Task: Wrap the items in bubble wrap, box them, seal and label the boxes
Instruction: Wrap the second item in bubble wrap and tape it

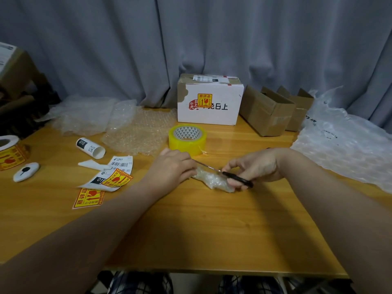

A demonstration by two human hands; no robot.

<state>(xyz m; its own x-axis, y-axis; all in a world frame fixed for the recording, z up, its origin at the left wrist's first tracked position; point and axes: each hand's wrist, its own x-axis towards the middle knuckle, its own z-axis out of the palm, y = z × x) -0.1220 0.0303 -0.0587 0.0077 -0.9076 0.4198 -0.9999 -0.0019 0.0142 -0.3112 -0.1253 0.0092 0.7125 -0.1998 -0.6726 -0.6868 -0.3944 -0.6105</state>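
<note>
- The left hand (171,166) is curling its fingers down over the left end of a small clear bubble-wrapped bundle (213,180) and holding it on the yellow wooden table (201,230); its fingertips are hidden.
- The right hand (254,168) is gripping a pair of black-handled steel scissors (237,179), fingers hooked round the handles, with the blades reaching leftward over the bundle. I cannot tell whether the blades are parted.
- Judging by this, the person is trimming wrap or tape on this one item, so its wrapping is looking nearly finished but it is not yet boxed.
- A wide roll of yellowish clear packing tape (187,140) is standing just behind the hands.
- A white cardboard box with a yellow-and-red fragile sticker (210,102) is sitting closed at the back, with a label on top, apparently done.
- Open plain brown cardboard boxes (267,111) are waiting beside it, unfilled as far as can be seen.
- Loose sheets of clear bubble wrap (137,128) are lying at back left, and printed shipping labels and fragile stickers (114,175) are lying at left, so boxing, sealing and labelling are seemingly remaining.
</note>
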